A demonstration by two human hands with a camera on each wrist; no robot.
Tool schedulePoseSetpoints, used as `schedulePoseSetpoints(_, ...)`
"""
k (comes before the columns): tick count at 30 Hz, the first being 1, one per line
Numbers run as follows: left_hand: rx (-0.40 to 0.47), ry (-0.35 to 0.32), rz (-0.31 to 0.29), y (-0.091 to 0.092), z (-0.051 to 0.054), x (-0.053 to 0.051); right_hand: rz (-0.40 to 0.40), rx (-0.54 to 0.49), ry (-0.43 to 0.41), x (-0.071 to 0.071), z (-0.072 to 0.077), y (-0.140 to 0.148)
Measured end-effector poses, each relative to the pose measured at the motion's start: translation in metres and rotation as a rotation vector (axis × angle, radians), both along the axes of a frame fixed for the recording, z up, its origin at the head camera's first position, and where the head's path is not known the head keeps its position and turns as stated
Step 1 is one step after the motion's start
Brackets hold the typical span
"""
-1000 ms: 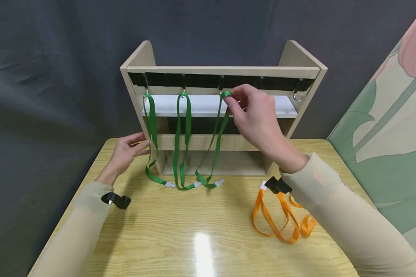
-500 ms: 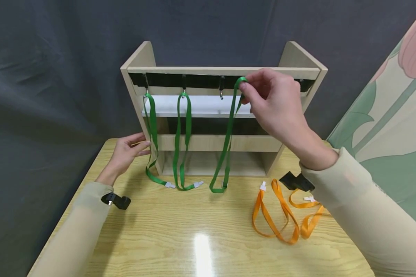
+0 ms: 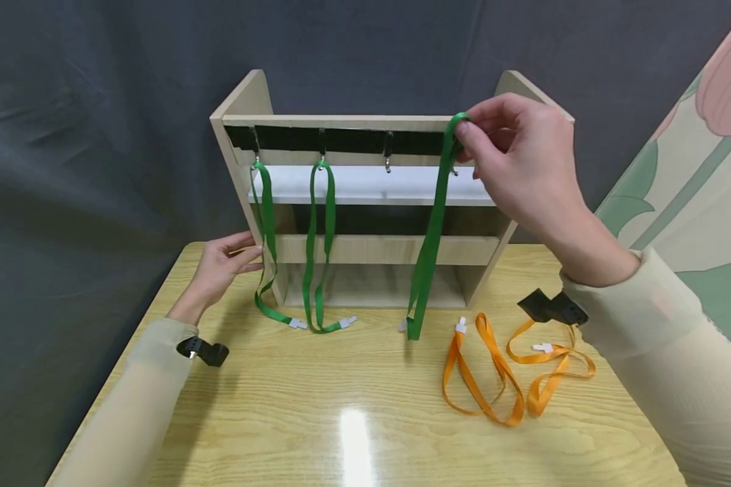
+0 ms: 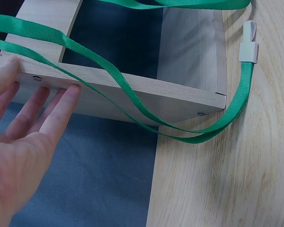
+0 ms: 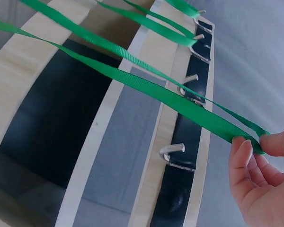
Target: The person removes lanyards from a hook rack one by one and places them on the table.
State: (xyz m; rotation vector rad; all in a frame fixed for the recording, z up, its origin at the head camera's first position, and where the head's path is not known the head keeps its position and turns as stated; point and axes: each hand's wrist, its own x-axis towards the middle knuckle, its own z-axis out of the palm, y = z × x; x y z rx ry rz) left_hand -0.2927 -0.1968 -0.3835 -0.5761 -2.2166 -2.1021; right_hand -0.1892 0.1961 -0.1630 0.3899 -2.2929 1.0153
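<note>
"What's filling your feed over there?"

"Behind everything I get a dark curtain point(image 3: 97, 169), then the wood-grain table point(image 3: 250, 406). On it stands a pale wooden rack point(image 3: 378, 251)."

"And the hands?"

"I have the right grip point(image 3: 524, 155) up at the right half of the rack's top rail, thumb and fingers pinching the top of a green lanyard point(image 3: 434, 243). The left grip point(image 3: 222, 267) is spread; its wrist view shows me the thumb on the front edge of the rack's left side, the fingers against the outer face."

"Where's that lanyard, exactly?"

"Hanging from the pinch, in front of the rack. I can't tell whether its lower end touches the table. Two hanging green lanyards point(image 3: 331, 213) are on the two leftmost hooks point(image 3: 323, 152). Two orange lanyards point(image 3: 455, 345) lie loosely looped on the table at the right, near each other."

"Anything smaller?"

"A third hook point(image 3: 388, 164) shows left of the pinched lanyard, a fourth hook point(image 3: 453, 170) just beside it. White clips point(image 3: 298, 324) finish the lanyards; the pinched one's is partly hidden by its band."
</note>
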Motion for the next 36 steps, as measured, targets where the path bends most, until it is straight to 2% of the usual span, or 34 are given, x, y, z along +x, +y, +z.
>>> schedulePoseSetpoints(10, -0.027, -0.011, 0.005, -0.001, -0.001, 0.000, -0.045, 0.005, -0.006, -0.001, 0.005, 0.010)
schedulePoseSetpoints(16, -0.043, -0.001, 0.013, -0.001, -0.002, 0.000, -0.015, 0.008, -0.011, 0.004, -0.001, 0.017)
schedulePoseSetpoints(23, -0.020, 0.002, 0.000, -0.001, -0.002, 0.000, 0.059, 0.037, 0.006, 0.019, -0.014, 0.024)
schedulePoseSetpoints(30, -0.048, 0.000, 0.017, -0.003, -0.001, 0.000, 0.063, 0.069, 0.003, 0.035, -0.025, 0.024)
schedulePoseSetpoints(36, -0.054, -0.004, 0.018, -0.002, 0.000, 0.000, 0.085, 0.041, -0.028, 0.046, -0.029, 0.025)
